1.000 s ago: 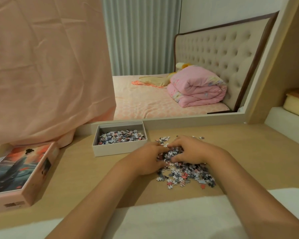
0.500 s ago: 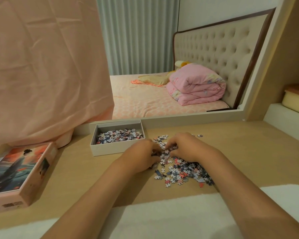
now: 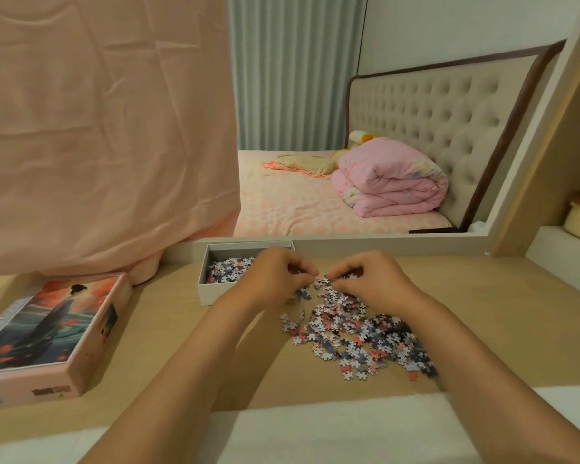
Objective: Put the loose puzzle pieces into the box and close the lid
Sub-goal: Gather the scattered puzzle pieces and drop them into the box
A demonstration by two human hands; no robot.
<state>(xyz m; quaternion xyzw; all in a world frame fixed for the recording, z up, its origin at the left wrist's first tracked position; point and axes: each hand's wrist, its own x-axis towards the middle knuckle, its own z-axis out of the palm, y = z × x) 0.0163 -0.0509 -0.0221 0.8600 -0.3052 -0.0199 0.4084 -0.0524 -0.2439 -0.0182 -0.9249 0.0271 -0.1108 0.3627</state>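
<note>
A pile of loose puzzle pieces (image 3: 355, 336) lies on the wooden desk, right of centre. The open white box (image 3: 211, 291) stands at the back, partly filled with pieces. Its lid (image 3: 51, 329), printed with a figure in a robe, lies picture side up at the left. My left hand (image 3: 275, 279) is curled at the pile's far edge, in front of the box's right end, fingers pinched on pieces. My right hand (image 3: 369, 279) is curled beside it, fingertips gathering pieces at the pile's top. The two hands nearly touch.
A pink cloth (image 3: 98, 128) hangs at the back left, touching the desk behind the lid. A mirror (image 3: 349, 128) behind the box reflects a bed. A white towel (image 3: 315, 430) covers the desk's near edge. A white ledge (image 3: 563, 252) stands at the right.
Both hands have moved away from me, from the middle of the pile to its far edge, near the box. More of the pile now shows in front of them.
</note>
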